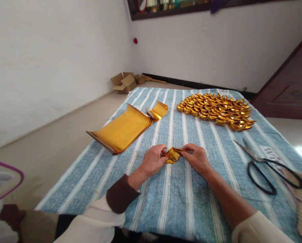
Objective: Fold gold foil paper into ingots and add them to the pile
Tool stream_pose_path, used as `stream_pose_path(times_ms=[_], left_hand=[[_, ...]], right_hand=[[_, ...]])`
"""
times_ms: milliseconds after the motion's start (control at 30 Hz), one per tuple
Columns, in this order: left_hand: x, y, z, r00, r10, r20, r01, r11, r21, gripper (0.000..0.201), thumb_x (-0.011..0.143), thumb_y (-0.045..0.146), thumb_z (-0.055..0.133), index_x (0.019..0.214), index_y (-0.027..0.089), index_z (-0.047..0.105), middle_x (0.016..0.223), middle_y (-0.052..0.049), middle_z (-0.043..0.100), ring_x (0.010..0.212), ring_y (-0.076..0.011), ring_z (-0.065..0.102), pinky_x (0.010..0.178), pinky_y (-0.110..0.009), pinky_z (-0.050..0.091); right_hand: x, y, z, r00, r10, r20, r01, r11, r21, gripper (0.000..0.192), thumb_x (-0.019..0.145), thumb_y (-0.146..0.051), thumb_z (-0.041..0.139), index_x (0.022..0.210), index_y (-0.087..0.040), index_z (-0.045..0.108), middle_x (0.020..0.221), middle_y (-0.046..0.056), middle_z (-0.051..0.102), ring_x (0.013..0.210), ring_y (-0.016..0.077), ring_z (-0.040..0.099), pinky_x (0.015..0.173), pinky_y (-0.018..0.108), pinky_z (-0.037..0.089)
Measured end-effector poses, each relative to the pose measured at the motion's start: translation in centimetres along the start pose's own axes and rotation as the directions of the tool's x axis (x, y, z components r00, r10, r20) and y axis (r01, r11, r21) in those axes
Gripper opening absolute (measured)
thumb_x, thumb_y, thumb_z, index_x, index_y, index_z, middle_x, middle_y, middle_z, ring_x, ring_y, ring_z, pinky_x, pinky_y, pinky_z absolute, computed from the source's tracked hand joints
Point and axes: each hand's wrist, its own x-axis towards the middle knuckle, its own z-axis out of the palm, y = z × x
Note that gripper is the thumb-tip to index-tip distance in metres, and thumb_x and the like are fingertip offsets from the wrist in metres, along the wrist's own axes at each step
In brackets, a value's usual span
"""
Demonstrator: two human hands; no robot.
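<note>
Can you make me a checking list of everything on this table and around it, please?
Surface: blue striped cloth over the table.
Job's things: folded gold paper piece, pinched between left hand and right hand.
Clutter: stack of gold sheets, curled gold sheet, heap of folded gold pieces, black scissors.
Grippers: both hands closed on the piece.
Cables: nothing seen.
Surroundings: white walls, cardboard boxes on floor.
</note>
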Motion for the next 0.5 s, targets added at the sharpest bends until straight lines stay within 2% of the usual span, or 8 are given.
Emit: stream_pose_path(times_ms=[67, 167, 267, 333, 400, 500], left_hand=[[0.4, -0.2, -0.2, 0.998, -0.028, 0.053, 0.034, 0.994, -0.104, 0.033, 0.071, 0.011, 0.065, 0.103, 0.020, 0.065, 0.078, 0.003, 0.068, 0.068, -0.0143, 0.062, 0.067, -0.026, 0.049], [1.0, -0.2, -0.6, 0.995, 0.030, 0.093, -0.018, 0.992, -0.127, 0.016, 0.073, 0.010, 0.061, 0.084, 0.019, 0.068, 0.070, 0.004, 0.065, 0.063, -0.0129, 0.060, 0.060, -0.024, 0.045], [1.6, -0.1, -1.0, 0.987, 0.161, -0.009, -0.161, 0.987, 0.001, 0.013, 0.076, 0.009, 0.059, 0.073, 0.019, 0.066, 0.072, 0.002, 0.065, 0.070, -0.0146, 0.060, 0.067, -0.026, 0.046], [1.9, -0.1, -1.0, 0.953, 0.283, -0.108, -0.270, 0.955, 0.121, 0.014, 0.082, 0.009, 0.057, 0.075, 0.019, 0.064, 0.076, -0.001, 0.065, 0.077, -0.0165, 0.060, 0.074, -0.029, 0.047], [1.9, -0.4, -0.8, 0.904, 0.397, -0.159, -0.354, 0.903, 0.243, 0.017, 0.088, 0.011, 0.053, 0.077, 0.018, 0.063, 0.079, -0.004, 0.065, 0.081, -0.0180, 0.058, 0.078, -0.031, 0.046], [1.4, -1.0, -0.2, 0.860, 0.500, -0.108, -0.426, 0.817, 0.389, 0.026, 0.097, 0.017, 0.044, 0.076, 0.017, 0.061, 0.077, -0.005, 0.062, 0.076, -0.0181, 0.054, 0.074, -0.031, 0.045]], right_hand=[[0.0, -0.2, -0.1, 1.000, -0.012, -0.002, 0.012, 1.000, 0.021, 0.009, 0.077, -0.027, 0.062, 0.071, -0.021, 0.066, 0.069, 0.000, 0.069, 0.067, 0.0173, 0.063, 0.068, 0.030, 0.049], [-0.1, -0.4, -0.3, 0.997, -0.070, -0.026, 0.070, 0.997, 0.018, 0.011, 0.079, -0.028, 0.062, 0.071, -0.021, 0.065, 0.068, 0.000, 0.069, 0.065, 0.0175, 0.064, 0.065, 0.030, 0.050], [-0.4, -0.9, -0.7, 0.971, -0.226, -0.079, 0.223, 0.974, -0.052, 0.009, 0.084, -0.024, 0.060, 0.077, -0.022, 0.065, 0.073, 0.001, 0.070, 0.071, 0.0184, 0.066, 0.077, 0.036, 0.052], [-0.6, -1.3, -1.0, 0.917, -0.391, -0.083, 0.376, 0.914, -0.150, 0.011, 0.087, -0.018, 0.056, 0.082, -0.023, 0.065, 0.078, 0.001, 0.071, 0.078, 0.0185, 0.067, 0.092, 0.043, 0.048], [-0.9, -1.8, -1.3, 0.849, -0.528, -0.022, 0.507, 0.826, -0.246, 0.017, 0.089, -0.011, 0.052, 0.083, -0.022, 0.063, 0.083, 0.002, 0.072, 0.084, 0.0182, 0.067, 0.098, 0.045, 0.044], [-1.3, -2.4, -1.5, 0.774, -0.625, 0.102, 0.620, 0.717, -0.318, 0.022, 0.090, -0.005, 0.047, 0.083, -0.020, 0.061, 0.084, 0.005, 0.070, 0.091, 0.0190, 0.065, 0.098, 0.043, 0.045]])
